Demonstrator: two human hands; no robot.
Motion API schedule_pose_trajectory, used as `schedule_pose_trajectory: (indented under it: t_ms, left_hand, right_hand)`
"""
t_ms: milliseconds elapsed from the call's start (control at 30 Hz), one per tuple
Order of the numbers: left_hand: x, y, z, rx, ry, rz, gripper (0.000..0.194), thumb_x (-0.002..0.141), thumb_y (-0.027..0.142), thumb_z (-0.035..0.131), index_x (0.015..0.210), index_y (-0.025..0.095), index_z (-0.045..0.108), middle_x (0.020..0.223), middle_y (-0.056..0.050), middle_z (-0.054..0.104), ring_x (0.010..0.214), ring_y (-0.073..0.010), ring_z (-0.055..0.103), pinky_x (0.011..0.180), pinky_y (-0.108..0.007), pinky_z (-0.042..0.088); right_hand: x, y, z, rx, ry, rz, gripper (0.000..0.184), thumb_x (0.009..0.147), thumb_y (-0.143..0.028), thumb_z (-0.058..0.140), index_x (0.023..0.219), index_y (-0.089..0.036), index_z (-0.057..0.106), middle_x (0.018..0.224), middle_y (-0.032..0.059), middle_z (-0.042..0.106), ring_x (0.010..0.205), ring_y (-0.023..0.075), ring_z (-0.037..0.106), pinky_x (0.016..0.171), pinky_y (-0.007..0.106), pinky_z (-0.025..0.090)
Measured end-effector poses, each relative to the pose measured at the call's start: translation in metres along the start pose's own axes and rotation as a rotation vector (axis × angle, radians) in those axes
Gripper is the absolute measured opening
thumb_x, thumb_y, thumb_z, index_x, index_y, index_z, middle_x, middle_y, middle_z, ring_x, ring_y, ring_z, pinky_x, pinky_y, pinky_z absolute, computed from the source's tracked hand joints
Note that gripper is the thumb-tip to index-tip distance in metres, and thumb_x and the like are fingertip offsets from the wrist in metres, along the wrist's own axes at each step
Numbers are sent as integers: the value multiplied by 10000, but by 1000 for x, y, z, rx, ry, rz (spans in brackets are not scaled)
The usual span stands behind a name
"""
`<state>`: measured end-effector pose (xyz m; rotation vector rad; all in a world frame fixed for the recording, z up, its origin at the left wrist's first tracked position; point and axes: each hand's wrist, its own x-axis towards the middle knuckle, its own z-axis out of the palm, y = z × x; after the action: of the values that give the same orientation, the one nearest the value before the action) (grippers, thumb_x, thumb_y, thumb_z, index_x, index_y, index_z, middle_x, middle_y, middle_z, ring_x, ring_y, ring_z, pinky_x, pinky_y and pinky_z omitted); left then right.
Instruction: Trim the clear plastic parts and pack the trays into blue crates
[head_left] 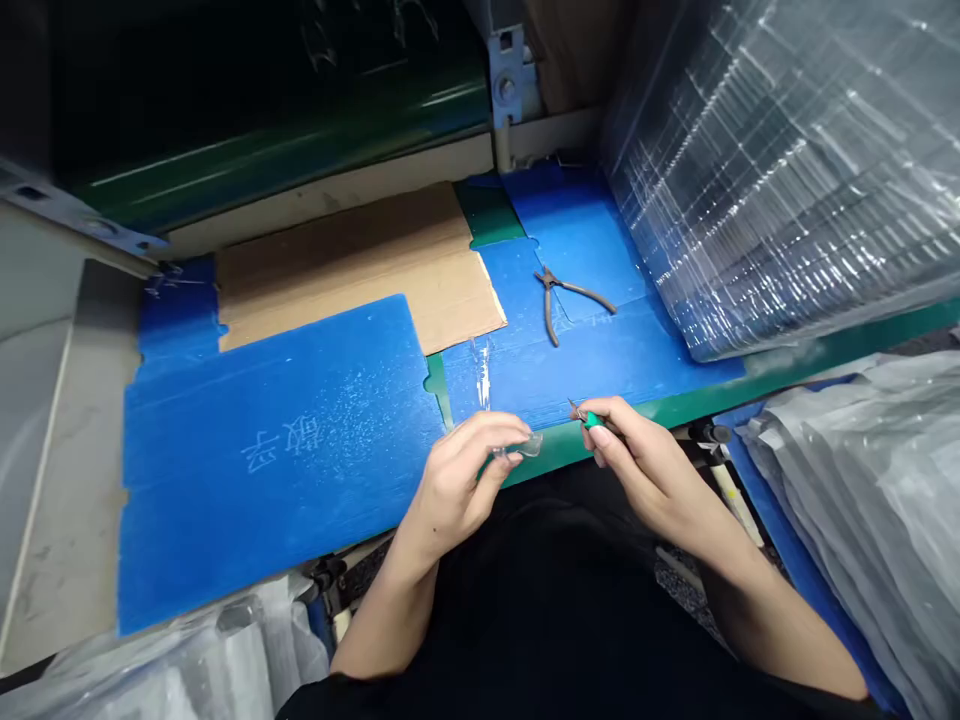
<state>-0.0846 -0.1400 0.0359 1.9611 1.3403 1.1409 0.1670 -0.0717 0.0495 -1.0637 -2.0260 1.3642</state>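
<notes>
Clear moulded plastic piece (523,447), small, pinched in the left hand (457,485) at the thumb and fingers, with its free end sticking out to the right beyond the fingertips. It sits above the near edge of the blue corrugated plastic sheet (570,360), not resting on it. Its long axis runs roughly left to right, tilted slightly, and the free end points toward the other hand.

Right hand (645,465) clenches a green-handled trimming tool (592,420) in a pen-like pinch, its small metal tip (574,408) angled down and to the left. Tip and plastic piece are near each other but apart. The right hand is nearer the free end; the left hand holds the other end. A thin clear sliver (481,372) stands up just above the left hand; whether it joins the piece cannot be told.

Nearby, small grey-handled pliers (562,295) lie open on the blue sheet. Beyond them are a cardboard sheet (360,270) and a wrapped stack of clear trays (780,170). Grey plastic bagging (862,500) lies at lower right.
</notes>
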Motion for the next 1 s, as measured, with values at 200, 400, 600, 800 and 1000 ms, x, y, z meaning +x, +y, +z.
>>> schedule_pose_trajectory:
  t_ms: [200, 400, 600, 800, 1000]
  left_hand:
    - [2, 6, 4, 108, 53, 85, 134, 1123, 205, 549, 1192, 188, 662, 904, -56, 728, 766, -167, 635, 735, -327, 463]
    - [6, 12, 4, 221, 40, 154, 115, 1122, 248, 583, 1173, 182, 661, 854, -55, 719, 721, -162, 595, 706, -331, 438]
    - [8, 16, 4, 297, 45, 196, 71, 1088, 195, 635, 1133, 156, 674, 855, -70, 728, 711, -164, 584, 683, -337, 403]
    - [5, 15, 5, 339, 81, 218, 80, 1064, 174, 672, 1137, 176, 703, 844, -57, 742, 714, -167, 632, 677, -339, 398]
    - [5, 18, 3, 437, 68, 218, 53, 1066, 200, 676, 1086, 179, 721, 810, -47, 729, 674, -161, 612, 648, -344, 358]
  right_hand:
    - [-18, -17, 1, -297, 80, -263, 204, 1142, -157, 501, 1310, -194, 612, 1002, 57, 661, 870, 186, 630, 791, 326, 501]
    - [-26, -21, 1, -410, 130, -297, 251, 1137, -181, 566, 1367, -181, 664, 962, 53, 699, 809, 174, 651, 749, 327, 522]
    - [-27, -21, 1, -433, 133, -313, 276, 1134, -185, 583, 1390, -165, 683, 959, 60, 722, 806, 174, 660, 754, 328, 522]
    - [-30, -22, 0, -501, 121, -313, 306, 1129, -190, 603, 1429, -163, 662, 948, 49, 703, 795, 166, 635, 741, 329, 495]
    - [-29, -25, -1, -547, 134, -312, 292, 1135, -203, 594, 1412, -163, 680, 898, 38, 687, 759, 166, 626, 711, 335, 475]
